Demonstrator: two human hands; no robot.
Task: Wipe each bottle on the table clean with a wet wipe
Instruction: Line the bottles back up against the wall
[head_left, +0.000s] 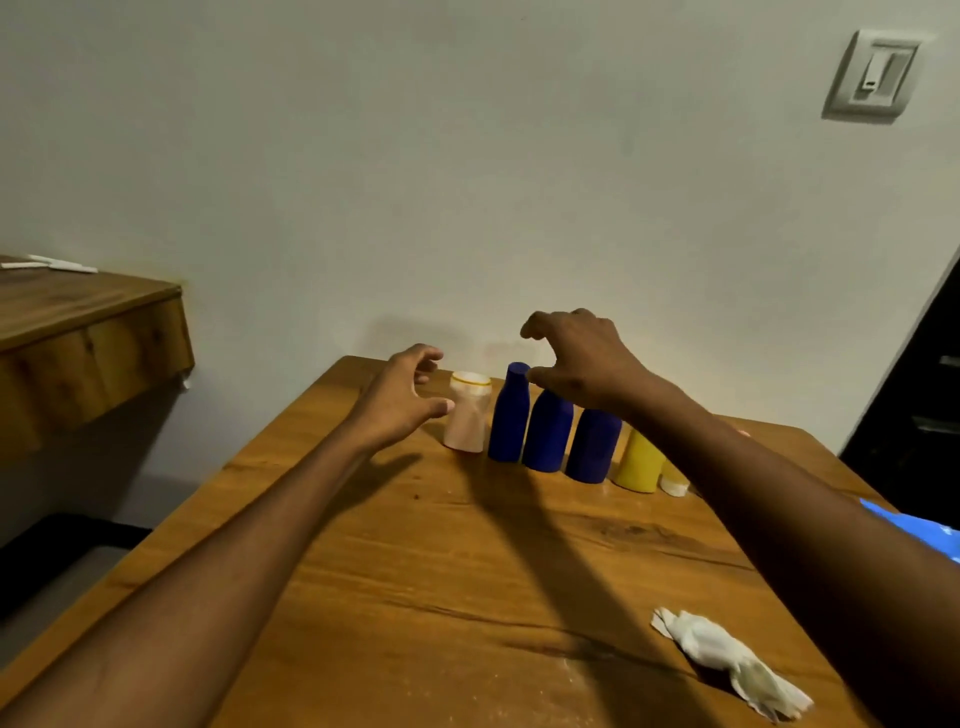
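Neither hand grips anything: your left hand (402, 397) hovers spread beside the pale bottle (467, 413), your right hand (574, 364) arches with fingers apart above the first blue bottle (511, 413). The bottles stand in a row at the table's (415, 571) far edge. The used wet wipe (727, 657) lies near right; fetch it first, I judge, then steady one bottle.

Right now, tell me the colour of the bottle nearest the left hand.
Pale pinkish cream bottle, seen best in the head view.
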